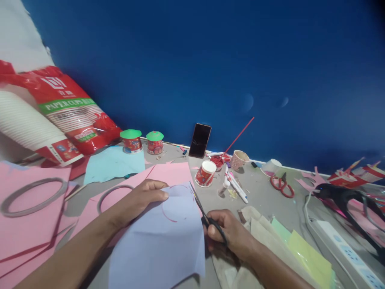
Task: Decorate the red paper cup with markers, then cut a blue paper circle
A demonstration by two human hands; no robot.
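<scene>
My left hand (148, 196) pinches the top edge of a lavender sheet of paper (159, 249) between thumb and fingers. A circle is drawn on the sheet in a reddish line, close to the upper edge. My right hand (224, 233) grips black-handled scissors (205, 214), fingers in the loops. Their blades point up and left, lying at the paper's right edge near the top corner. Whether the blades are cutting into the paper, I cannot tell. Pink paper (171, 171) lies beneath and behind the lavender sheet.
Two red paper cups with green tops (131, 144) stand by the blue wall, near a leaning phone (200, 140). A paper cup (205, 174), markers (237, 188), red scissors (282, 185) and a power strip (345, 249) are rightward. A paper-cup bag (69, 108) is left.
</scene>
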